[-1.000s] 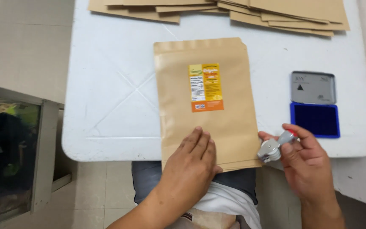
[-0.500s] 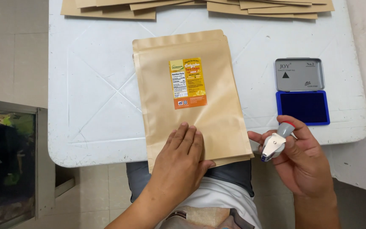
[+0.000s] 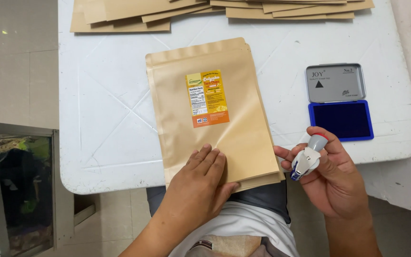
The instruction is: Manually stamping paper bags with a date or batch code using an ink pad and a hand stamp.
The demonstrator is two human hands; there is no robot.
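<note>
Head view: compared with a second ago, the pouch sits farther from the right edge of the picture and the ink pad shows in full, so the view has shifted. The left hand stays flat on the lower end of the pouch, fingers together and stretched out, palm down, gripping nothing. The right hand has lifted the stamp a little and turned it; its fingers are curled around the stamp and hold it just off the near table edge, clear of the pouch.

The pouch lies flat on the white table, its lower end overhanging the near edge above the person's lap. It is brown kraft paper, rectangular, with a folded band across the top and a yellow and orange label in its middle. More edges show beneath its right side, so it tops a small pile.

The stamp is small, with a grey body, a red ring and a blue tip. The ink pad stands open to the right, grey metal lid back, dark blue pad bare. A row of brown pouches lies overlapped along the far edge.
</note>
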